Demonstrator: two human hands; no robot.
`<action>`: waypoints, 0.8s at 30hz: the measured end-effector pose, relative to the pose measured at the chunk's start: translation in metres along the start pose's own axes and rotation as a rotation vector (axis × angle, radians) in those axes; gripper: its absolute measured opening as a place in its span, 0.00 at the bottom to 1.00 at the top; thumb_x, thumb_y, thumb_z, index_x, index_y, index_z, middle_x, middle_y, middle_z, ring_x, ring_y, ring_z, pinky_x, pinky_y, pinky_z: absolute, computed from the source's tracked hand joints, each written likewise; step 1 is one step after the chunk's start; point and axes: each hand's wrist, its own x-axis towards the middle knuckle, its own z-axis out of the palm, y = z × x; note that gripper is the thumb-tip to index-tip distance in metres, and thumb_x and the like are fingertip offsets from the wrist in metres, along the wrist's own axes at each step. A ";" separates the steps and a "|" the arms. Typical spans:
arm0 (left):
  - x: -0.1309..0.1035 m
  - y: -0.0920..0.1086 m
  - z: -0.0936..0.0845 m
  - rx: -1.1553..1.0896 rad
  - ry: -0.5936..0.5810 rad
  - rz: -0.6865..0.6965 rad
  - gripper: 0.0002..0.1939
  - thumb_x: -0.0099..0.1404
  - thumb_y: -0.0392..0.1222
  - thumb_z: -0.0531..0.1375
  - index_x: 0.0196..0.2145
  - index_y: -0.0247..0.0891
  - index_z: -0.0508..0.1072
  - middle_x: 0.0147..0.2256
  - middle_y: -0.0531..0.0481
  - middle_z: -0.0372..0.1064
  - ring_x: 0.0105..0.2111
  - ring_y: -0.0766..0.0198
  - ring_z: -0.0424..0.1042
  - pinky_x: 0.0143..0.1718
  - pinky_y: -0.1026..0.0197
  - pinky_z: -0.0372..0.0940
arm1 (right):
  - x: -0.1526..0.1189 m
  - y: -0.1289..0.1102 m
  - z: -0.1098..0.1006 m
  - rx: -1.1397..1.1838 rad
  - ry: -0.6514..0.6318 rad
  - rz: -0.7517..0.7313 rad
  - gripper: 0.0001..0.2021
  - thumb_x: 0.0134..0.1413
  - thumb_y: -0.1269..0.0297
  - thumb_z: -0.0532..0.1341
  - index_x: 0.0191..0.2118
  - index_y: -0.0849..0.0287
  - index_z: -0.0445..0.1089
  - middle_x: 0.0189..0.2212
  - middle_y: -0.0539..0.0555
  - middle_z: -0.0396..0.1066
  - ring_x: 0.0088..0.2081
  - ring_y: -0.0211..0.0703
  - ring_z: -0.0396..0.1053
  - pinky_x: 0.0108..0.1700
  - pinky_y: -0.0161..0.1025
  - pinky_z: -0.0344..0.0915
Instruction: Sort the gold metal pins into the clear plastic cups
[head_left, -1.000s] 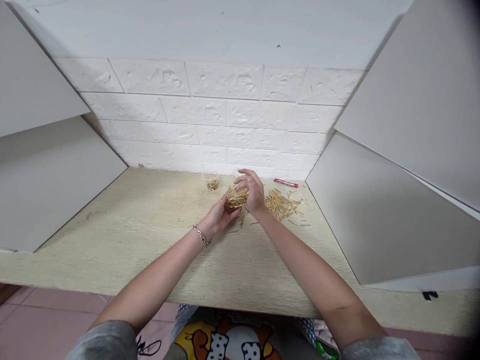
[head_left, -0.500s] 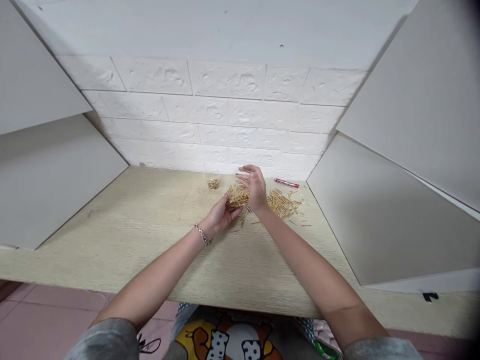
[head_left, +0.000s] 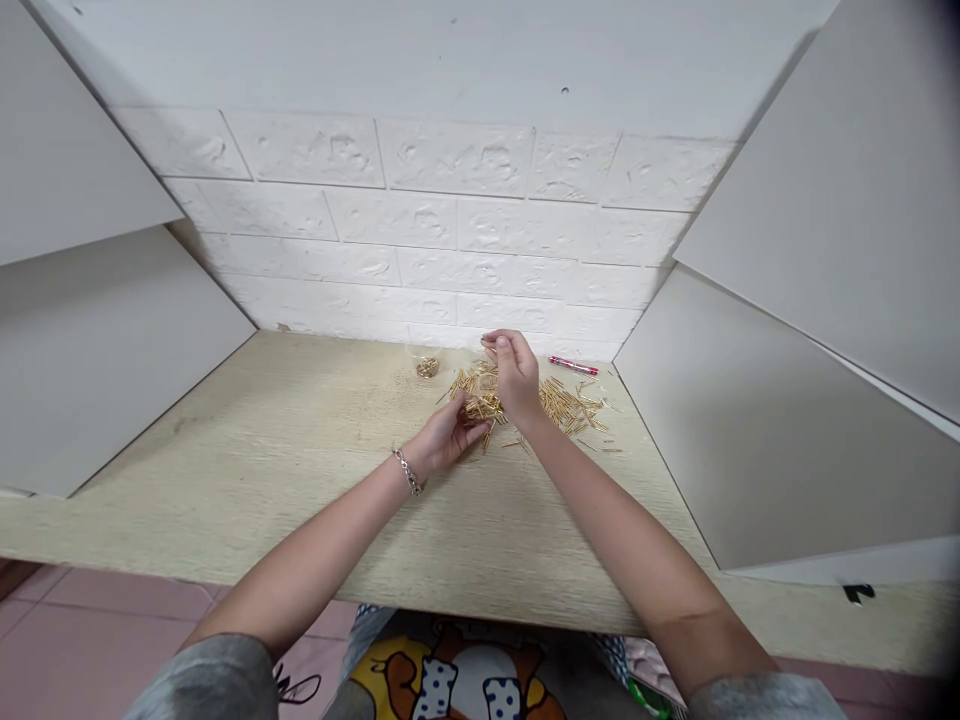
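Thin gold-coloured metal rods (head_left: 561, 402) lie heaped on the wooden tabletop, spreading out on both sides of my hands. My left hand (head_left: 447, 434), a chain bracelet at its wrist, curls its thumb and fingers around a clump of these rods at the heap's near left side. Whether a clear container surrounds that clump, I cannot tell. Just above the pile, my right hand (head_left: 517, 380) is raised with its fingers drawn together in a pinch. What sits between those fingertips, if anything, is too small to make out. That hand hides the middle of the heap.
A small clear container (head_left: 427, 367) with gold pieces in it stands behind my left hand, near the white brick-pattern wall (head_left: 427, 220). A red patterned pen-like stick (head_left: 574, 366) lies at the back right. Pale panels (head_left: 810, 430) flank the tabletop (head_left: 300, 430).
My right hand's spread fingers have closed together. My left hand has shifted slightly to the right, and more loose rods show behind it.
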 end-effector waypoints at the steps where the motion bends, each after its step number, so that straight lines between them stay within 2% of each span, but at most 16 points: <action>1: 0.001 0.001 -0.001 -0.024 0.005 0.015 0.12 0.65 0.43 0.50 0.41 0.34 0.68 0.34 0.45 0.69 0.31 0.67 0.70 0.30 0.68 0.69 | 0.002 -0.002 -0.003 -0.052 -0.025 -0.015 0.16 0.59 0.60 0.43 0.34 0.58 0.65 0.39 0.55 0.68 0.44 0.39 0.65 0.46 0.38 0.62; 3: 0.003 0.003 -0.003 -0.067 0.024 0.053 0.13 0.65 0.42 0.49 0.41 0.34 0.67 0.33 0.45 0.70 0.31 0.67 0.70 0.30 0.68 0.69 | 0.006 -0.007 -0.009 -0.231 -0.148 -0.071 0.17 0.57 0.62 0.44 0.27 0.58 0.68 0.42 0.55 0.67 0.47 0.41 0.62 0.50 0.40 0.58; 6: 0.006 0.005 -0.005 -0.113 0.060 0.104 0.14 0.66 0.42 0.46 0.40 0.32 0.68 0.32 0.45 0.70 0.30 0.67 0.70 0.31 0.67 0.69 | 0.009 -0.011 -0.017 -0.564 -0.405 -0.140 0.16 0.53 0.64 0.51 0.21 0.58 0.70 0.50 0.53 0.63 0.54 0.48 0.55 0.57 0.48 0.48; 9: 0.008 0.006 -0.007 -0.116 0.077 0.142 0.15 0.67 0.42 0.45 0.38 0.32 0.68 0.32 0.45 0.70 0.30 0.68 0.70 0.31 0.67 0.68 | 0.010 -0.012 -0.022 -0.760 -0.584 -0.060 0.12 0.50 0.62 0.55 0.25 0.56 0.74 0.56 0.54 0.55 0.57 0.56 0.49 0.56 0.57 0.42; 13: 0.007 0.004 -0.004 -0.061 0.071 0.159 0.15 0.67 0.42 0.46 0.34 0.32 0.69 0.27 0.47 0.69 0.26 0.69 0.69 0.28 0.67 0.67 | 0.009 -0.013 -0.023 -0.751 -0.787 0.010 0.10 0.48 0.58 0.59 0.35 0.51 0.74 0.58 0.53 0.52 0.58 0.55 0.48 0.56 0.55 0.45; 15: 0.006 0.002 -0.003 -0.038 0.053 0.149 0.14 0.66 0.42 0.46 0.33 0.32 0.68 0.25 0.49 0.68 0.24 0.70 0.68 0.27 0.67 0.67 | 0.010 -0.013 -0.022 -0.742 -0.829 0.006 0.10 0.46 0.59 0.61 0.36 0.50 0.74 0.58 0.53 0.52 0.58 0.55 0.49 0.55 0.53 0.46; 20: 0.004 0.004 -0.001 -0.028 0.056 0.165 0.13 0.66 0.42 0.47 0.33 0.33 0.68 0.25 0.49 0.68 0.25 0.69 0.68 0.29 0.66 0.67 | 0.009 -0.007 -0.019 -0.788 -0.726 -0.046 0.10 0.45 0.59 0.62 0.36 0.50 0.74 0.59 0.54 0.50 0.58 0.55 0.46 0.56 0.57 0.43; 24: 0.004 0.006 -0.002 -0.026 0.065 0.165 0.14 0.66 0.42 0.47 0.31 0.32 0.68 0.24 0.49 0.67 0.24 0.71 0.67 0.26 0.68 0.66 | 0.009 -0.008 -0.020 -0.715 -0.834 -0.027 0.11 0.48 0.59 0.59 0.39 0.49 0.73 0.59 0.53 0.50 0.59 0.54 0.47 0.56 0.56 0.45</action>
